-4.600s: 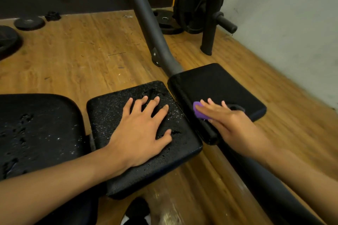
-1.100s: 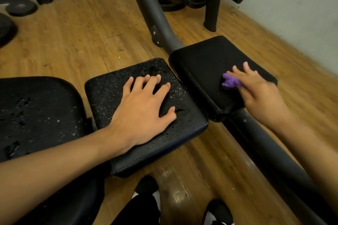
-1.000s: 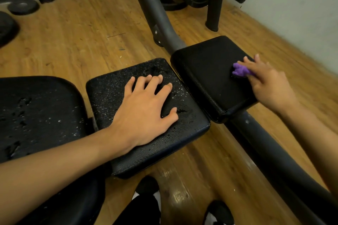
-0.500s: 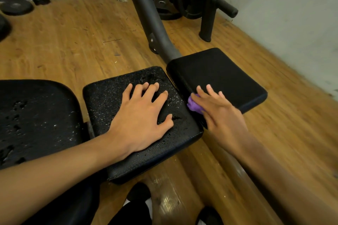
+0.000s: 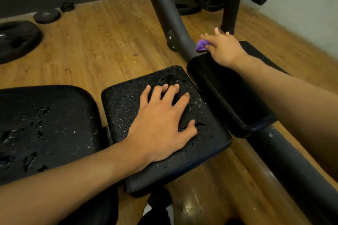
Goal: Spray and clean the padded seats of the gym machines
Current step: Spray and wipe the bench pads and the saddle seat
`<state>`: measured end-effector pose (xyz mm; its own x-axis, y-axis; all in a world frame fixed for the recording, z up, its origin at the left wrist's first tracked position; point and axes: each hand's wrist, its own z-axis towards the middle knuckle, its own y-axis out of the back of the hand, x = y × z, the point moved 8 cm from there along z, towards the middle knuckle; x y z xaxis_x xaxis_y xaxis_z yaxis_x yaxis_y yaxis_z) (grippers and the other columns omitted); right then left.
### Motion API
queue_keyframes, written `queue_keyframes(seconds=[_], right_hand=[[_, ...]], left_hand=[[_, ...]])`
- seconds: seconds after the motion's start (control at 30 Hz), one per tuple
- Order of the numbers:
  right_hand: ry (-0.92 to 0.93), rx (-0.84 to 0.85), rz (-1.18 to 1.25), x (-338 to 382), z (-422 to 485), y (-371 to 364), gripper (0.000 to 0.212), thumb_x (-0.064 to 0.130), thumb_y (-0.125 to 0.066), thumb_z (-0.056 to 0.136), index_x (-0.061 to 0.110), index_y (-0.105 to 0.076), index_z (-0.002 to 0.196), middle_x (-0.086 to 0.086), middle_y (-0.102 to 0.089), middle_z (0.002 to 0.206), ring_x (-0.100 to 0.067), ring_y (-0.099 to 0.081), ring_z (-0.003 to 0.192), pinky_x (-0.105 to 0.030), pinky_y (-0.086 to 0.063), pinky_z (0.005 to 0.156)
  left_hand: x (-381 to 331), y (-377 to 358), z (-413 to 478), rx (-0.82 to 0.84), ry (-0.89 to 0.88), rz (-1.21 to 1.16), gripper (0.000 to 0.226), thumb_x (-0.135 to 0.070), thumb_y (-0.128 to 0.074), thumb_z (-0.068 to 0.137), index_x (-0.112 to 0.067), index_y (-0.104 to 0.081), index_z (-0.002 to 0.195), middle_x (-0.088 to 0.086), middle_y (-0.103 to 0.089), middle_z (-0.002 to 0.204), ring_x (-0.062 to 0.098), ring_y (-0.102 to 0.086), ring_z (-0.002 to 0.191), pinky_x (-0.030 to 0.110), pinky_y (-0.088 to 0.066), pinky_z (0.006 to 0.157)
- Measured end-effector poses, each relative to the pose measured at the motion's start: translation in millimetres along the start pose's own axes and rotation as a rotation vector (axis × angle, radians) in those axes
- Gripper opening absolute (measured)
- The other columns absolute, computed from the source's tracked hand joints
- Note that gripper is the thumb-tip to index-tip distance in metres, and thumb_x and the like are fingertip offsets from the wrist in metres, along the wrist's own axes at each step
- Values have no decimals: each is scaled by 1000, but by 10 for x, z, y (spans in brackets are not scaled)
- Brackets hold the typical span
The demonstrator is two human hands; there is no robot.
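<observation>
Three black padded seats lie side by side. The middle pad [image 5: 126,115] is speckled with spray droplets, and my left hand [image 5: 161,124] rests flat on it with fingers spread. The right pad [image 5: 228,100] looks darker and smooth. At its far edge, beside the grey frame tube [image 5: 170,14], my right hand [image 5: 223,47] pinches a small purple cloth [image 5: 201,46]. The large left seat [image 5: 45,126] carries droplets and worn patches.
Weight plates [image 5: 16,38] lie on the wooden floor at the far left, and a plate rack post [image 5: 230,5] stands behind the right pad. The grey wall runs along the right. My shoes [image 5: 159,208] show at the bottom, under the middle pad.
My right hand has swept the purple cloth from the near-left corner of the right pad to its far edge by the frame tube. My left hand has stayed on the middle pad.
</observation>
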<state>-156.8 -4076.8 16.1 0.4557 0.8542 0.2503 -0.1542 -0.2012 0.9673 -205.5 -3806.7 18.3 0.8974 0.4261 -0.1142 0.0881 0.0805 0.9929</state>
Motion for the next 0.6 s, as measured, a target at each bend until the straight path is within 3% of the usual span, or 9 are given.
queue_keyframes(seconds=[0.07,0.2,0.3,0.47,0.6], right_hand=[[26,-37,8,55,-125,-23,45,16,-39,104,30,-45,146,-9,-41,156,-39,-27,148,-55,-18,120],[112,-64,109,195,-724,4,49,11,-42,104,28,-43,150,-1,-35,160,-28,-25,151,-56,-20,122],[149,-53,134,280,-1343,96,49,11,-45,104,25,-40,151,2,-36,159,-18,-26,150,-47,-20,124],[149,66,95,401,-2256,206,59,15,-48,102,38,-27,152,23,-19,158,4,-9,148,-20,1,120],[192,27,106,284,-2198,226,57,14,-52,97,31,-37,150,11,-31,158,-9,-19,150,-35,-14,124]], left_hand=[[4,-9,-4,7,-4,4,73,-65,-29,90,-24,-48,148,6,-43,154,33,-35,142,60,-21,121],[7,-8,-3,20,-2,9,75,-66,-25,90,-26,-44,150,5,-39,157,31,-30,145,59,-19,122],[0,9,-14,20,0,-1,77,-67,-21,89,-27,-41,152,4,-36,159,30,-27,147,57,-16,124],[-3,-1,-38,16,10,6,77,-66,-19,90,-26,-40,153,5,-36,160,30,-27,149,58,-18,123],[-19,-5,-18,18,4,11,76,-65,-22,90,-25,-44,152,7,-39,158,31,-30,147,60,-21,122]])
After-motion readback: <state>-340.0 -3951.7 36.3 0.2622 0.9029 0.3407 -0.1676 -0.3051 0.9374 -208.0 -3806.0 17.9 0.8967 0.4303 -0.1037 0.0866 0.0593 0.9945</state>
